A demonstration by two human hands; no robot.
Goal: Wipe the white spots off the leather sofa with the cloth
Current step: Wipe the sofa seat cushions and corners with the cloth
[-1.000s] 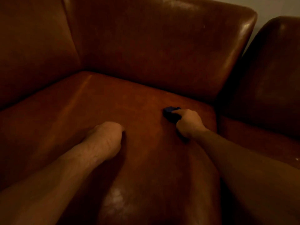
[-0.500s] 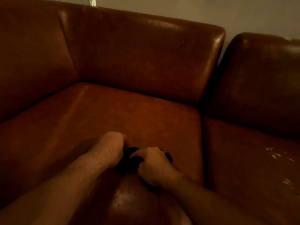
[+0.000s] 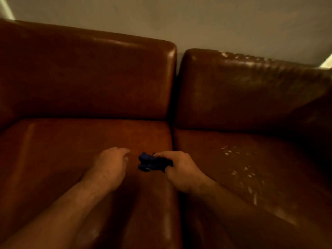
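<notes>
Nearest, we see two bare forearms reaching in from the bottom edge over the front of the brown leather sofa (image 3: 86, 83). The left hand (image 3: 109, 164) hovers or rests over the left seat cushion (image 3: 50, 151); we cannot tell which. Its fingers (image 3: 124, 151) are loosely curled and hold nothing. Just beside it, but apart from it, the right hand (image 3: 181, 170) grips the dark blue cloth (image 3: 148, 163). These fingers (image 3: 162, 155) are clamped over the bunched cloth, which sits low over the left cushion close to the seam between the two seats. To the right of that seam, on the right seat cushion (image 3: 280, 209), lie the white spots (image 3: 240, 167), scattered in a loose patch well apart from the cloth. Farther back stand two backrests, side by side with a narrow gap between them. The right one shows pale flecks along its top edge. Beyond them rises a plain grey wall (image 3: 188, 20).
</notes>
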